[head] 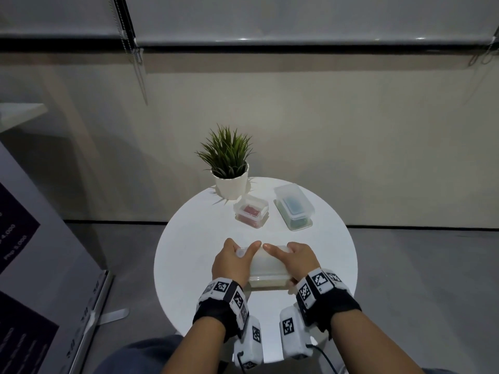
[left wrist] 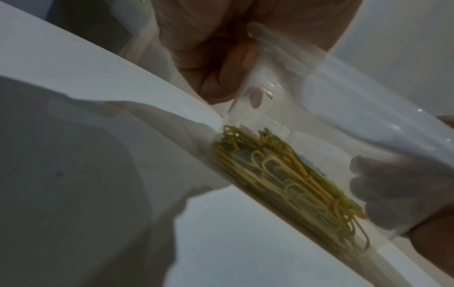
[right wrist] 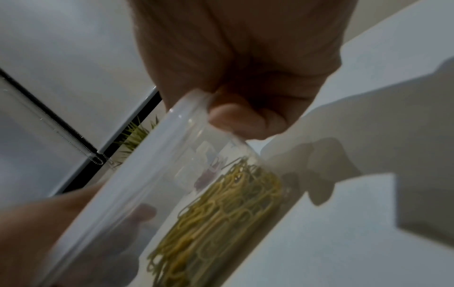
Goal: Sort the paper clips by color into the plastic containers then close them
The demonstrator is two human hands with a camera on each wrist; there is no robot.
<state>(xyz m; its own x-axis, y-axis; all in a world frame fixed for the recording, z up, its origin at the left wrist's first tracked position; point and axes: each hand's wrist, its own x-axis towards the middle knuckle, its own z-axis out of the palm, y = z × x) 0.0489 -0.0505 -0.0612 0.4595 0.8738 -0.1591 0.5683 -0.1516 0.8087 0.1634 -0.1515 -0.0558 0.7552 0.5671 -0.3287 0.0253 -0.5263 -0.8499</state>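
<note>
A round white table with a potted plant stands on grey floor before beige wall.

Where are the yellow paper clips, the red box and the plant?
yellow paper clips [left wrist: 282, 174], left wrist view, middle of the pile.
red box [head: 251, 211], head view, on its lid.
plant [head: 228, 153], head view, on the green leaves.

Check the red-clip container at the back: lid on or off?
On. In the head view a clear lid covers the red-clip container, which stands upright on the table. Whether it is snapped shut, cannot tell.
</note>
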